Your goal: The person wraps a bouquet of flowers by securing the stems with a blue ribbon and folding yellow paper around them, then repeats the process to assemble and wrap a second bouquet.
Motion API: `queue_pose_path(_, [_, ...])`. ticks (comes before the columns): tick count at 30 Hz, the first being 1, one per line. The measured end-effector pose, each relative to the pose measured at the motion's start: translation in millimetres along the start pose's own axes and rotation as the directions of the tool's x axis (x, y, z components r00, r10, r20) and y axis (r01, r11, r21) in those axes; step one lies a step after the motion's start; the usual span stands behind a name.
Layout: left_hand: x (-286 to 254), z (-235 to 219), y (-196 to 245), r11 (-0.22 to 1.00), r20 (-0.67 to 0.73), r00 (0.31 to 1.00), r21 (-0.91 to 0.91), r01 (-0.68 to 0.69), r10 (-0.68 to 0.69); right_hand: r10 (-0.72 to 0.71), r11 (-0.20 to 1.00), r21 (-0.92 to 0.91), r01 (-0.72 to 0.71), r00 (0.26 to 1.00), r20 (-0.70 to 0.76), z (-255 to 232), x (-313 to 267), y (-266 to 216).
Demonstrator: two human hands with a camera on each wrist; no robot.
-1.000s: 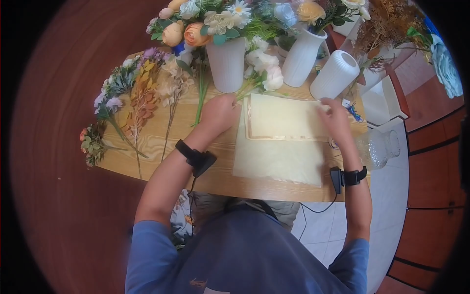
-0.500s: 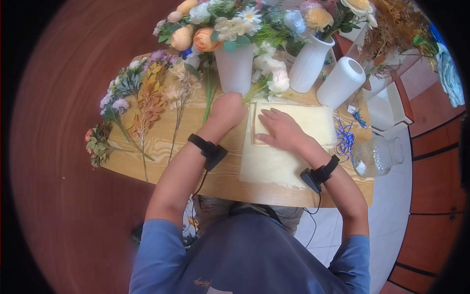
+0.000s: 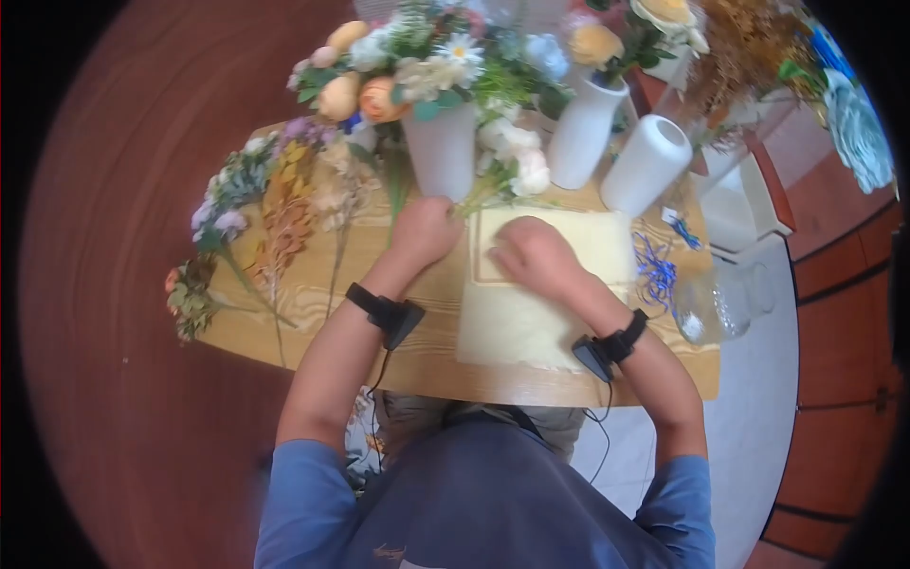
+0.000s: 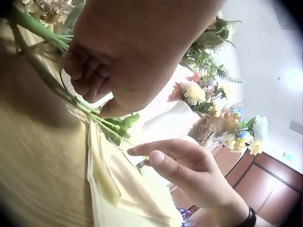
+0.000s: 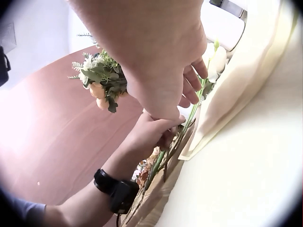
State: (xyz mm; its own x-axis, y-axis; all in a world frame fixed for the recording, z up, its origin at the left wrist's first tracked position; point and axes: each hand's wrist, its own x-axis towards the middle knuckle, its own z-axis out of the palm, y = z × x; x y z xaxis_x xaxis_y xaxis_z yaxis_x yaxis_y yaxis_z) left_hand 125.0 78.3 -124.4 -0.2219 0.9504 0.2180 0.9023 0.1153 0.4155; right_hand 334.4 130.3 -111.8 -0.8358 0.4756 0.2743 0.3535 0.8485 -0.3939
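Note:
My left hand [image 3: 427, 230] is held with curled fingers at the foot of the white vase [image 3: 444, 152], beside the left edge of the cream wrapping sheets [image 3: 531, 327]. In the left wrist view green stems [image 4: 90, 111] pass right by its fingertips, and nothing shows between its fingers. Over the left part of the upper, gold-edged sheet [image 3: 597, 242] hovers my right hand [image 3: 538, 256], slightly blurred. The left wrist view shows that right hand [image 4: 187, 170] with fingers loosely extended toward the stems and nothing in its grasp. The white-pink flowers [image 3: 526, 171] lie just behind the sheets.
Loose artificial sprays [image 3: 284, 209] lie along the table's left side. A slim white vase with roses [image 3: 586, 137] and a tilted ribbed white vase [image 3: 647, 166] stand behind the sheets. Blue ribbon [image 3: 656, 275] and a clear glass vase [image 3: 716, 303] are at the right edge.
My right hand has moved left from the sheet's right edge to its left part, lying flat there half a second ago, now with fingers more bent. The left hand stays near the vase foot.

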Motion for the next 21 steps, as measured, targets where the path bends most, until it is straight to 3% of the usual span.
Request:
queue_pose_path(2, [0.9,-7.5,-9.4,0.996,-0.012,0.996,-0.045,0.083,-0.083,0.015,0.999,0.03,-0.013,0.997,-0.069,-5.1,-2.2,-0.7])
queue_pose_path(4, [-0.5,-23.5,-12.6,0.956,-0.142,0.982,-0.283,0.077,-0.121,0.078,0.989,0.139,-0.054,0.982,-0.174,-11.6,-2.3,0.2])
queue_pose_path(5, [-0.3,-31.2,-13.1,0.958,-0.157,0.98,-0.275,0.078,-0.125,0.082,0.989,0.137,-0.057,0.979,-0.186,-15.0,0.0,3.1])
queue_pose_path(7, [5.1,-49.0,-12.6,0.866,-0.258,0.929,-0.488,0.111,-0.265,0.122,0.975,0.208,-0.076,0.969,-0.215,-25.1,11.8,-0.3])
queue_pose_path(8, [9.7,-52.7,-14.2,0.87,-0.277,0.925,-0.483,0.101,-0.262,0.179,0.953,0.281,-0.111,0.956,-0.231,-31.9,18.6,-3.4])
queue_pose_path(10, [24.2,-53.6,-19.4,0.915,-0.519,0.838,-0.398,-0.065,-0.166,0.173,0.951,0.29,-0.103,0.958,-0.228,-44.1,35.9,-8.1])
queue_pose_path(11, [33.0,-55.3,-20.1,0.917,-0.54,0.826,-0.391,-0.08,-0.159,0.178,0.938,0.336,-0.079,0.945,-0.276,-45.5,46.5,-7.3])
queue_pose_path(14, [51.2,-69.0,-17.4,0.85,-0.477,0.873,-0.498,-0.172,-0.103,0.226,0.88,0.473,-0.04,0.912,-0.343,-34.3,82.7,2.1])
queue_pose_path(15, [55.5,-73.7,-14.9,0.751,-0.398,0.911,-0.633,-0.187,-0.108,0.289,0.822,0.568,-0.045,0.893,-0.346,-33.4,93.0,4.8])
queue_pose_path(17, [65.1,-73.4,-10.1,0.545,-0.273,0.958,-0.818,-0.183,-0.088,0.247,0.726,0.685,-0.065,0.954,-0.171,-47.8,108.2,-1.0])
queue_pose_path(18, [69.1,-74.7,-7.3,0.55,-0.243,0.965,-0.821,-0.15,-0.1,0.295,0.741,0.658,-0.135,0.945,-0.139,-44.0,117.2,1.8])
queue_pose_path(19, [75.5,-75.5,-9.5,0.579,-0.212,0.973,-0.806,-0.121,-0.091,0.218,0.701,0.713,-0.016,0.957,-0.192,-41.1,121.1,1.9])
queue_pose_path(20, [84.2,-67.8,-16.4,0.522,-0.197,0.978,-0.842,-0.134,-0.068,0.302,0.689,0.713,-0.133,0.946,-0.115,-46.1,124.9,-3.5])
queue_pose_path(21, [91.7,-64.3,-27.2,0.6,-0.195,0.976,-0.794,-0.098,-0.099,0.266,0.649,0.761,0.023,0.93,-0.255,-32.4,134.3,-0.1])
